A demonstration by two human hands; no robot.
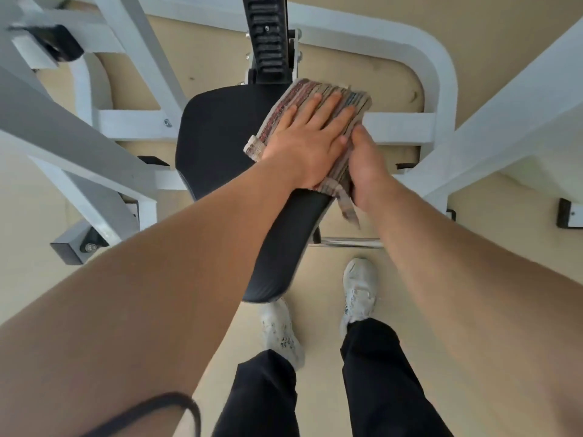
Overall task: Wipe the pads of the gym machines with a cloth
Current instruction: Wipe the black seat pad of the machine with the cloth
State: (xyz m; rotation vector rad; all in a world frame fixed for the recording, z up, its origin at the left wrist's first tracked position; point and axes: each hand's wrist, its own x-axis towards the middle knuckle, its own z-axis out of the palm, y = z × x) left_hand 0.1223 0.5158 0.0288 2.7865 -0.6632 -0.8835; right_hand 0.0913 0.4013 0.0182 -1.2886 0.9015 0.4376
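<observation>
A black seat pad [220, 137] of a white-framed gym machine lies below me, narrowing toward my feet. A striped, folded cloth [315, 89] rests on the pad's far right corner and hangs over its right edge. My left hand [309, 143] lies flat on the cloth with fingers spread, pressing it onto the pad. Beside it, my right hand [366, 165] grips the cloth's right edge where it drapes over the pad's side, thumb on top. A loose end of the cloth [347, 206] dangles below that hand.
White steel frame tubes [441, 89] curve around the seat on the left, right and far side. A black notched adjustment post [268, 36] rises behind the pad. A chrome bar [347, 242] sits under the seat. My white shoes [359, 291] stand on the beige floor.
</observation>
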